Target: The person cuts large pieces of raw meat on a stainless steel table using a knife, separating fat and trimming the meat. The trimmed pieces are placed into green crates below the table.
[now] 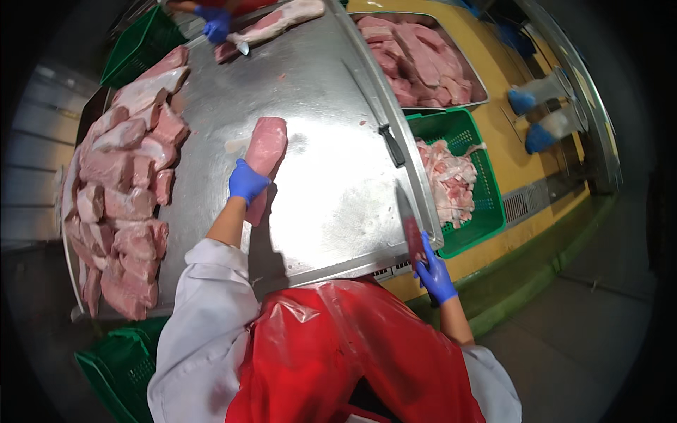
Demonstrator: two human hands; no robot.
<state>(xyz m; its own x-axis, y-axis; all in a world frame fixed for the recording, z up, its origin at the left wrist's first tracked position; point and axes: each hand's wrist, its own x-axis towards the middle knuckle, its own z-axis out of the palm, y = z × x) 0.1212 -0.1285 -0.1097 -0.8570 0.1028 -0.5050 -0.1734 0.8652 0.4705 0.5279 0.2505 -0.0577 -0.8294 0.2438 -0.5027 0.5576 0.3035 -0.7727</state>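
Observation:
My left hand (248, 182), in a blue glove, grips a long pink piece of pork loin (267, 146) from its left side. The meat lies on the metal table (317, 92), its near end partly covered by the hand. At the table's near right corner my right hand (435, 276), gloved in blue too, is closed on a knife (407, 215). That blade points away from me over the table edge, apart from the loin. Near the hand it looks reddish; I cannot tell whether meat or a reflection causes this.
Cut pork (130, 183) is heaped along the left. Another knife (392, 146) lies by the right rim. Beyond that rim stand a green crate (486, 204) of trimmings and a metal tub (482, 88) of meat. A co-worker's gloved hand (216, 25) is at the far end. Another green crate (116, 366) sits lower left.

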